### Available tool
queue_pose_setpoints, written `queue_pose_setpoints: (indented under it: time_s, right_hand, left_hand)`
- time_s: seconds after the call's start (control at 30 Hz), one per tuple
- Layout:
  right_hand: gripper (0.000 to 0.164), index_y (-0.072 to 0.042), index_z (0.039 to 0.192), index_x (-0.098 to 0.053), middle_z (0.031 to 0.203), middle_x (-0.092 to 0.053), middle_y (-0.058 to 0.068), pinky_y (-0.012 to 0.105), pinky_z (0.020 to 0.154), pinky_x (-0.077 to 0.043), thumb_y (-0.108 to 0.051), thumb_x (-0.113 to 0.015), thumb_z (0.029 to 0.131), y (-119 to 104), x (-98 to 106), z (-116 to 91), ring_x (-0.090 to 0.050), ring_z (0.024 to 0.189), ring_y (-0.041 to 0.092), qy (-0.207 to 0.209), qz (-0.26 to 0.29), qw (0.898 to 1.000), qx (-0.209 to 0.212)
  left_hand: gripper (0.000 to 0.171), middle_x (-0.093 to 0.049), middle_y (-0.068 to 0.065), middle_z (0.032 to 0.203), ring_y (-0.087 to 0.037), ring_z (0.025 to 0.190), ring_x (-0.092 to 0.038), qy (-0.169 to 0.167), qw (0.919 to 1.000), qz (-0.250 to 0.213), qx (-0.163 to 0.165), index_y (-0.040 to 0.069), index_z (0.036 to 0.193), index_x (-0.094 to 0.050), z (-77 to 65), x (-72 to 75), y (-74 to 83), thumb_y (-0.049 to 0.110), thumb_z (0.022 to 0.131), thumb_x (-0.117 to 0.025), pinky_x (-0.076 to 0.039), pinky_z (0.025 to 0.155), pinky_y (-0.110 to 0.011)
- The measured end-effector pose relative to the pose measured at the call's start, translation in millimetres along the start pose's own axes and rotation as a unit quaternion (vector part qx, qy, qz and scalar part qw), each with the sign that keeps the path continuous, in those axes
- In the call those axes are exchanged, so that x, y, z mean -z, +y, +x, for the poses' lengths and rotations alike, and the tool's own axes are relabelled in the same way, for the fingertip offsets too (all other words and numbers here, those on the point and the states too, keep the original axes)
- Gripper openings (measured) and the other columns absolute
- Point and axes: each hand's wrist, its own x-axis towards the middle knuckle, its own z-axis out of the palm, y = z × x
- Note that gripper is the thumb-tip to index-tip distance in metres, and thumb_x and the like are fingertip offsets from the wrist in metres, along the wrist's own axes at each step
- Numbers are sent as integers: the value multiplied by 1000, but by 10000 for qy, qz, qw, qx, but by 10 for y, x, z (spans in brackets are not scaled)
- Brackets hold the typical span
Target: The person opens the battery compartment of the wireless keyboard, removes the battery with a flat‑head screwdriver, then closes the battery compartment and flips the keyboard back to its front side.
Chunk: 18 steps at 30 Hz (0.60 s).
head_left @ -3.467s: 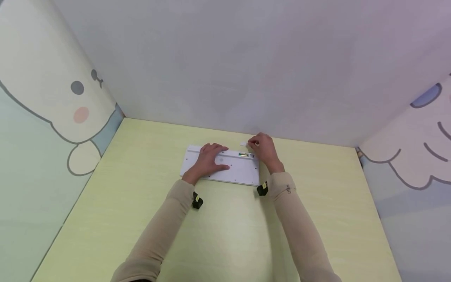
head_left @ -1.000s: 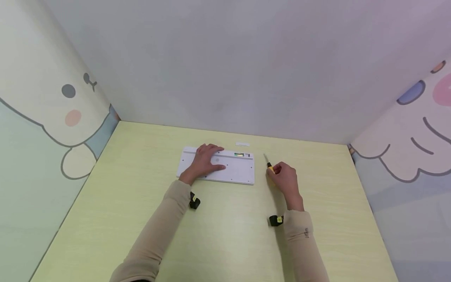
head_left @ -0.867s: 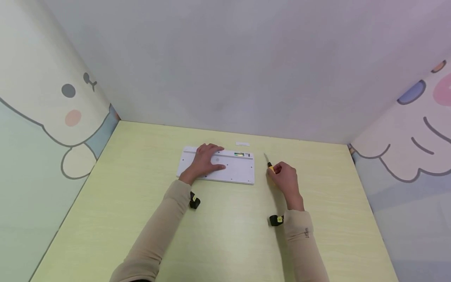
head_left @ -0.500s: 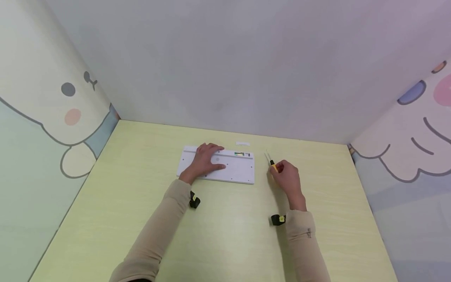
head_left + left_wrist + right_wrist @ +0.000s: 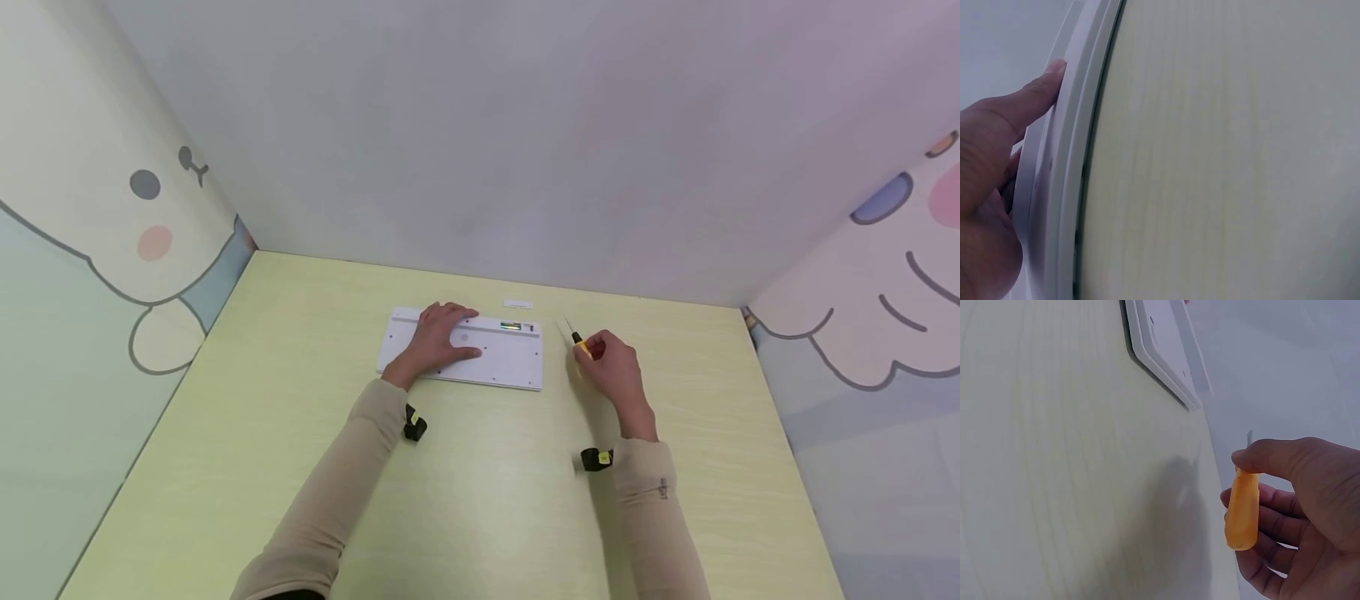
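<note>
A white keyboard (image 5: 502, 357) lies underside up on the table, small screws dotting it and a battery (image 5: 512, 327) showing in an uncovered slot at its back right. My left hand (image 5: 437, 340) rests on its left half, thumb and fingers spread; the left wrist view shows the thumb (image 5: 1041, 94) against its edge. Right of the keyboard, my right hand (image 5: 613, 367) pinches a screwdriver's yellow handle (image 5: 1243, 512) between thumb and fingers. The thin metal shaft (image 5: 568, 323) points away from me, and its shadow falls apart from it on the table.
A small white battery cover (image 5: 517, 304) lies on the table (image 5: 480, 475) behind the keyboard, close to the wall (image 5: 480, 167). Walls also stand at the left and right. Both wrists carry black cameras (image 5: 596, 459).
Earlier my right hand held the small cover; that now lies on the table. The hand has taken hold of the screwdriver and lifted it slightly. My left hand stays on the keyboard.
</note>
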Motion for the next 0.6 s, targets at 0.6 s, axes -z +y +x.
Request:
queue_pose_setpoints:
  time_s: [0.6]
  right_hand:
    - [29, -1, 113, -71, 115, -67, 22, 45, 90, -52, -23, -73, 94, -208, 176, 125, -62, 101, 35, 149, 295, 9964, 784]
  left_hand:
    - [71, -55, -8, 147, -29, 146, -43, -5, 9999, 103, -11, 17, 146, -53, 5, -6, -15, 42, 86, -81, -10, 134, -49]
